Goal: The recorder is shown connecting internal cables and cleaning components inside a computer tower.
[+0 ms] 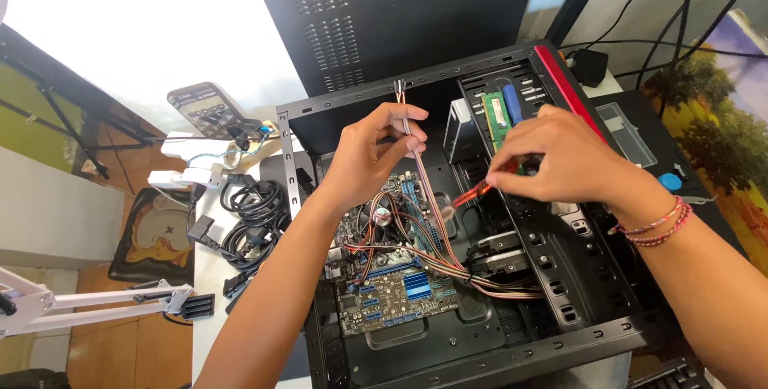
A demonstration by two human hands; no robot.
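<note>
Coiled black cables (254,221), a phone (206,107), white lamp arm (96,301).

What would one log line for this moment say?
left hand: pinching thin cable bundle | right hand: holding red-handled tool | open computer case: motherboard exposed

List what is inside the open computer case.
Inside the case: a motherboard, a wire bundle lifted by the left hand, and a memory stick. The right hand hides part of the drive bay.
</note>
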